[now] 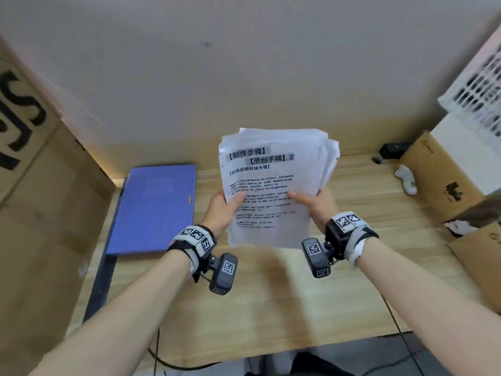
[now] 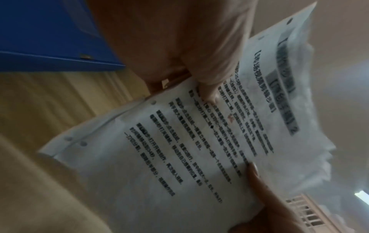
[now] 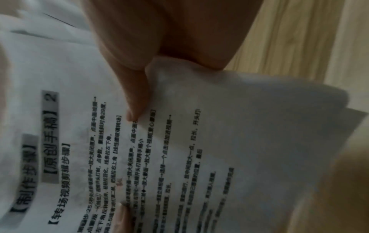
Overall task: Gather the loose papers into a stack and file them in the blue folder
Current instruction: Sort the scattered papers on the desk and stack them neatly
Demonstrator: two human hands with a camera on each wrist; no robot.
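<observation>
Both our hands grasp the paper stack [image 1: 271, 185] at mid-frame: left hand [image 1: 221, 210] on its left edge, right hand [image 1: 320, 204] on its right, thumbs on the printed face. It stands upright above the table [image 1: 271, 308], long axis vertical, heading uppermost. Left of it, the closed blue folder [image 1: 157, 210] lies flat. Cardboard boxes [image 1: 439, 180] crowd the right; another sits left.

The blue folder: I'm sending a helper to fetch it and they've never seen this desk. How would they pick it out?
Start at the wooden desk and go to its far left, beside the big cardboard box. The blue folder lies flat and closed there, left of the papers held up by both hands. It is the only blue thing among brown boxes and white paper.
</observation>
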